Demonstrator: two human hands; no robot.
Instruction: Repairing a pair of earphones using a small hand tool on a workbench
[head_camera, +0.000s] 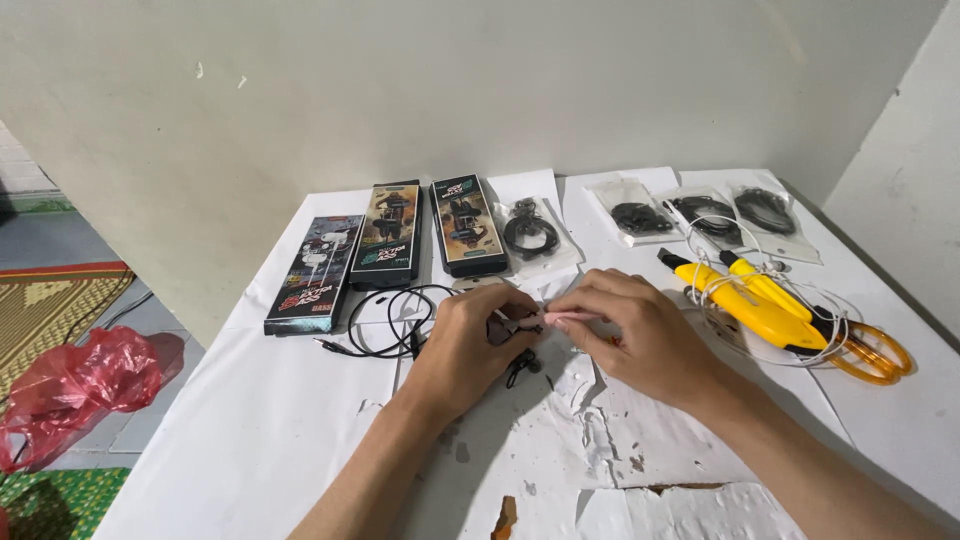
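Observation:
My left hand (470, 340) and my right hand (635, 335) meet over the middle of the white table (250, 440). Together they pinch a thin pink strip (570, 316) between their fingertips, the left at its left end, the right over its right part. A black earphone cable (390, 320) loops on the table just left of my left hand, and small black earbud parts (522, 368) lie under the hands. What the fingers cover is hidden.
Three dark earphone boxes (385, 235) stand in a row at the back, beside a clear bag of black cable (530, 232). Three more such bags (700, 212) lie back right. Yellow tools, orange-handled scissors (870, 355) and white cable sit right. A red plastic bag (80, 380) lies on the floor left.

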